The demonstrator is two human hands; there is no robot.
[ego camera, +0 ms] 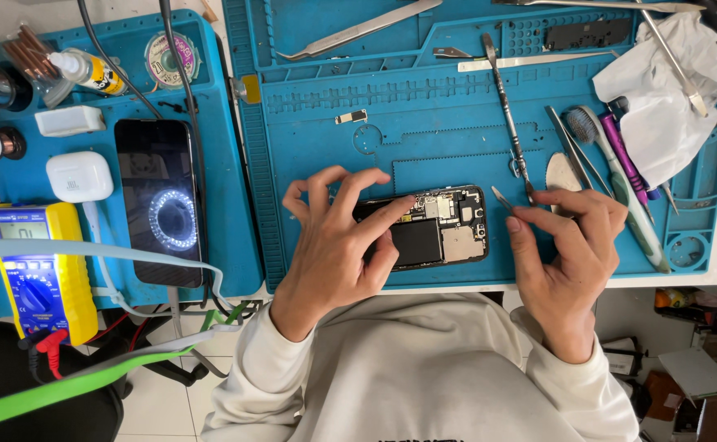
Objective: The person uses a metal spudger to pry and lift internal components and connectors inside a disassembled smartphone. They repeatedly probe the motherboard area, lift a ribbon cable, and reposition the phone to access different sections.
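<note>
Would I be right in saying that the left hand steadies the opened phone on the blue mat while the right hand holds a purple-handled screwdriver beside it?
Not quite. The head view shows the right hand holding a thin metal pry tool, not a purple-handled screwdriver; the purple-handled tool lies unheld on the blue mat. The rest stands: the left hand rests on the opened phone.

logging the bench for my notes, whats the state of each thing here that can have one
opened phone: back off, insides exposed, flat on blue mat
left hand: fingers pressing on the opened phone
right hand: pinching a thin metal tool, tip beside the phone
second phone: face up, screen dark, reflecting a ring light
multimeter: display lit, leads plugged in
white earbud case: closed
</note>
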